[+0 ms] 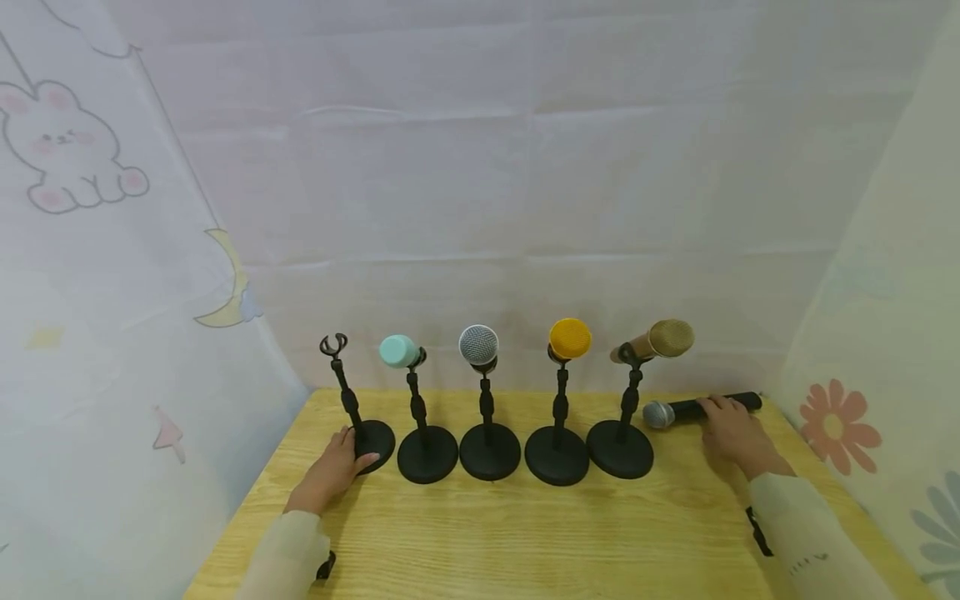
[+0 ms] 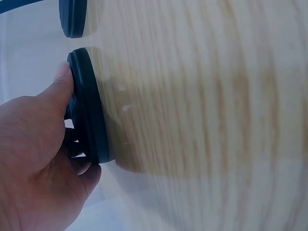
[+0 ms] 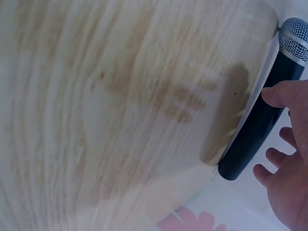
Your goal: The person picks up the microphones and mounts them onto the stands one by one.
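Note:
At the left end of the row, my left hand (image 1: 330,471) grips the round black base (image 2: 89,110) of a microphone stand (image 1: 348,400) whose clip holds nothing. In the left wrist view the thumb lies over the base, with fingers round its edge. On the far right, a black microphone (image 3: 255,125) with a silver mesh head lies on its side. My right hand (image 1: 738,433) is over its handle, the thumb touching it. Gaps show between the other visible fingertips and the handle in the right wrist view.
Between the hands, several black stands hold a mint microphone (image 1: 399,352), a silver-headed one (image 1: 478,345), a yellow one (image 1: 570,338) and a gold one (image 1: 667,338). All stand along the back of the wooden table (image 1: 510,542). Printed cloth (image 1: 525,167) hangs behind.

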